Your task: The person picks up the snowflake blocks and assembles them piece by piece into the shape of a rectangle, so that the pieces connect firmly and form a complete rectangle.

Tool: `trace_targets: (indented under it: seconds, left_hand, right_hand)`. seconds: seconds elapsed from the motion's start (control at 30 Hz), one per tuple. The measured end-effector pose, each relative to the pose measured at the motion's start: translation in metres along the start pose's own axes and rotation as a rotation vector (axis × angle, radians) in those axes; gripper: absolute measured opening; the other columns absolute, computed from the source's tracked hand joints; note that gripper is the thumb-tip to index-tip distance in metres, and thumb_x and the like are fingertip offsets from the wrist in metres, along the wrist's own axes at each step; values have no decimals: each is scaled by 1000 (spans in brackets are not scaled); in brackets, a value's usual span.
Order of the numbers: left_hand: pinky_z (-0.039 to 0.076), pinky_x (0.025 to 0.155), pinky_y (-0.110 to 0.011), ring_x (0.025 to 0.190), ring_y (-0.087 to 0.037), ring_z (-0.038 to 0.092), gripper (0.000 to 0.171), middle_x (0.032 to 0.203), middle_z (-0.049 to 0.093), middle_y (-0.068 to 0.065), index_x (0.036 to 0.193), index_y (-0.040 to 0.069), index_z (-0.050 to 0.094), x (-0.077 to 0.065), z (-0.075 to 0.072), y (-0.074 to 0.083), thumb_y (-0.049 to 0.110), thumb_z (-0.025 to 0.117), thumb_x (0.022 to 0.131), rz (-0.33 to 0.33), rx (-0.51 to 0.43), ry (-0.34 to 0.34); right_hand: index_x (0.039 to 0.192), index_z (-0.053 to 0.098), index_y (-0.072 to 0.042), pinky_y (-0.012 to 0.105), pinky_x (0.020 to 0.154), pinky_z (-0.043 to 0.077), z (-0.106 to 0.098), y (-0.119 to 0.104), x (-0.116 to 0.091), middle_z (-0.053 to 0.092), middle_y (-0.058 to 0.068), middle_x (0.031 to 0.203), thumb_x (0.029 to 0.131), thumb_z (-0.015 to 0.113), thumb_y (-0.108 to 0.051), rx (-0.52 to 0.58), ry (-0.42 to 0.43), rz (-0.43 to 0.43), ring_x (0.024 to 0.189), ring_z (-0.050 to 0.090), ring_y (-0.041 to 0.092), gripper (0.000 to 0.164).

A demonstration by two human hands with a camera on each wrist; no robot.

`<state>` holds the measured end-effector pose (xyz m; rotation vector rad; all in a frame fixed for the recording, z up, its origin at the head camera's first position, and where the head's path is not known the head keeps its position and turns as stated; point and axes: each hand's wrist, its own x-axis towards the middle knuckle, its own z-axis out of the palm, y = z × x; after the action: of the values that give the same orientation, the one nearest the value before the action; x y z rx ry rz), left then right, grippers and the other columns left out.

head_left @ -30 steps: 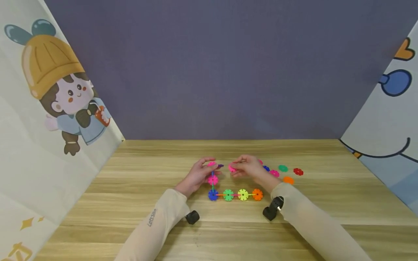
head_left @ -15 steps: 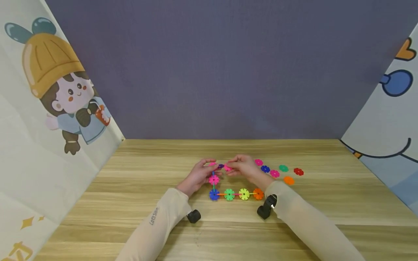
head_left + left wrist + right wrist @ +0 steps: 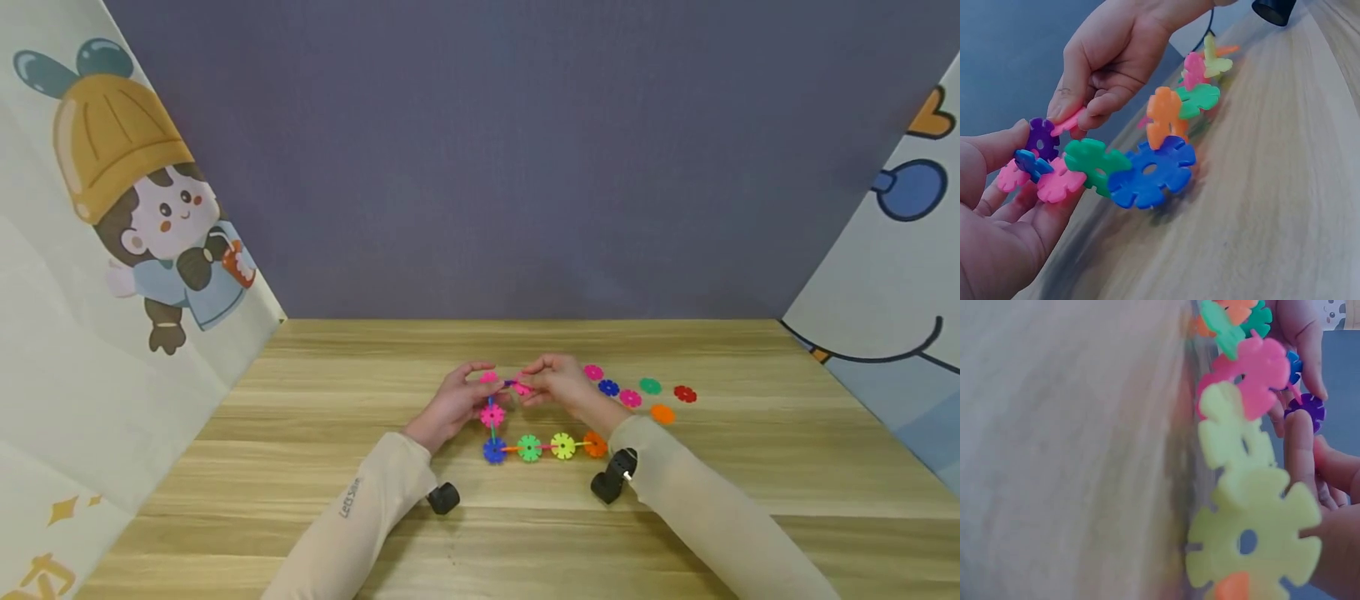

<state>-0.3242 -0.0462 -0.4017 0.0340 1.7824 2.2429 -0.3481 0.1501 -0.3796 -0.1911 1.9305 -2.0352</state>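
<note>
Grey-blue upright panel (image 3: 487, 167) along far side of wood-grain bench (image 3: 540, 533). Left hand (image 3: 455, 398): grip pinching far-left end of L-shaped chain of multicoloured, notched plastic discs (image 3: 494, 451). Right hand (image 3: 562, 385): grip clasping bright pink, notched plastic disc (image 3: 1068, 122) between thumb and fingers. Chain runs from left hand to near blue corner, then right to orange end near right forearm. Six loose discs (image 3: 631, 398) at right: two pink, blue, green, orange, red. Purple notched plastic disc (image 3: 1044, 132) at chain's far end, between hands; pink disc at its edge, slot engagement cannot be told.
</note>
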Motion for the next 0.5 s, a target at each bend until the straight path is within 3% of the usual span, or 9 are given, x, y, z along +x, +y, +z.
trace_targets:
  seconds: [0.23, 0.5]
  left_hand:
    - [55, 59, -25, 86, -21, 73, 50, 84, 72, -1, 141, -6, 39, -1, 0, 4, -1, 61, 97, 15, 2, -9]
    - [56, 62, -26, 96, -27, 72, 52, 85, 71, -1, 142, -5, 38, -2, 0, 7, -2, 61, 96, -2, 11, -7]
  right_hand:
    - [103, 56, 18, 32, 62, 62, 3, -5, -4, 69, 10, 80, 91, 57, 15, -15, 8, -17, 59, 69, 18, 12]
    - [102, 55, 20, 31, 61, 62, 4, -4, -4, 69, 10, 77, 90, 59, 16, -22, 9, -41, 58, 69, 17, 14]
